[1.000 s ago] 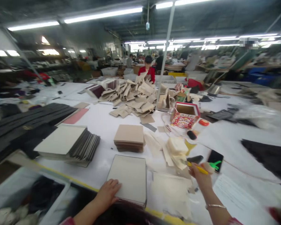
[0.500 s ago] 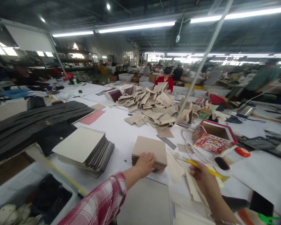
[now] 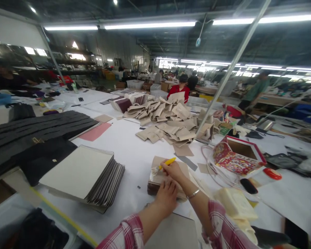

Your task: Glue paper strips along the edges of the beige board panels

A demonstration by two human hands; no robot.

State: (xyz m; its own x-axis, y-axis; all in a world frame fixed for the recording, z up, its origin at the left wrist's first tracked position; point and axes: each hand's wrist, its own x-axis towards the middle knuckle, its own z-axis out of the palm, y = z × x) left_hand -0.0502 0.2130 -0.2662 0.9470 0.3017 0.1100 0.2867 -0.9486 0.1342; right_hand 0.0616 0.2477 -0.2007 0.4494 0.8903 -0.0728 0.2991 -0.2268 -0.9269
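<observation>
In the head view my right hand is closed round the yellow handle of a brush. Its pale bristle end touches the top of a small stack of beige panels, near the left corner. My left hand lies on the near part of the same stack, fingers stretched out and holding nothing. Under my forearms is a larger grey board. To the left stands a tall stack of pale boards with dark edges.
Beige bag pieces are heaped beyond the stack, below a slanted metal pole. On the right are a red patterned box and a red-lidded container. Dark fabric covers the left side. A person in red sits opposite.
My right hand has brought the brush leftward from the table's right side onto the beige stack. My left hand has shifted slightly toward me on the stack. The camera view has shifted too.
</observation>
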